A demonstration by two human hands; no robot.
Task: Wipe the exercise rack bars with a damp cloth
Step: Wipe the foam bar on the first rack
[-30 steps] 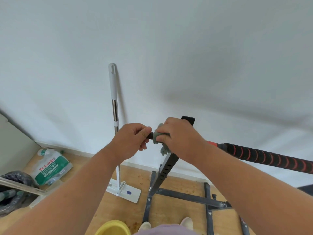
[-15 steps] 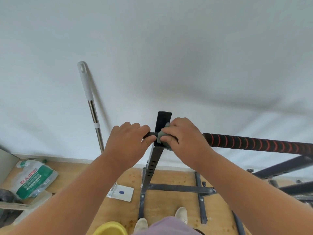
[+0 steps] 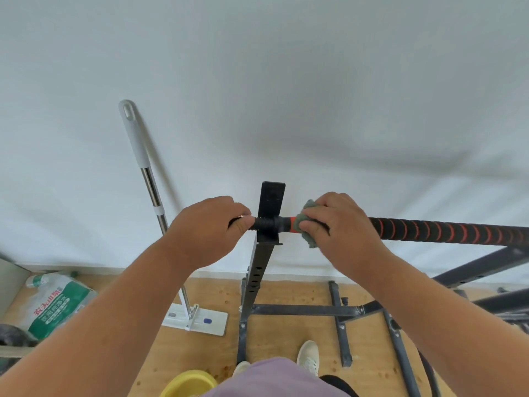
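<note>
A black bar with red spiral stripes [image 3: 446,231] runs horizontally from the black rack upright [image 3: 262,253] off to the right. My left hand [image 3: 209,230] grips the bar's short end left of the upright. Just right of the upright, my right hand [image 3: 337,227] holds a grey-green cloth [image 3: 306,224] wrapped against the bar. The cloth's lower corner hangs below the bar. The bar under my right hand is hidden.
A mop [image 3: 148,179] leans on the white wall at left, its flat head [image 3: 200,319] on the wooden floor. A green and white bag [image 3: 54,305] lies at the left. A yellow basin [image 3: 187,383] sits by my feet. Rack base bars [image 3: 303,309] cross the floor.
My right hand with the cloth has slid right along the bar, from the upright's top to just past it. The left hand keeps its grip on the bar end.
</note>
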